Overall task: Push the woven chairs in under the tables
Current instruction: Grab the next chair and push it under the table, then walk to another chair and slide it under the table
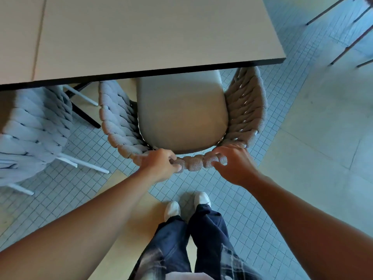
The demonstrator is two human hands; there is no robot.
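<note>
Head view shows me the woven chair (246, 110): thick taupe rope braided round a curved back and arms, with a smooth beige cushion (181, 114). Its front sits under the table (151, 33) edge, and its back is out over the tiled floor (252, 209). A paler chair (34, 126) stands just beside it on the left, apart from it. My left hand (159, 165) and right hand (234, 164) both curl their fingers (222, 151) round the back's top rim, near each other

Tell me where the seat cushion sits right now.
Mid head view: the seat cushion lies in the woven chair, its front under the table, its rear just beyond the left hand and right hand.
</note>
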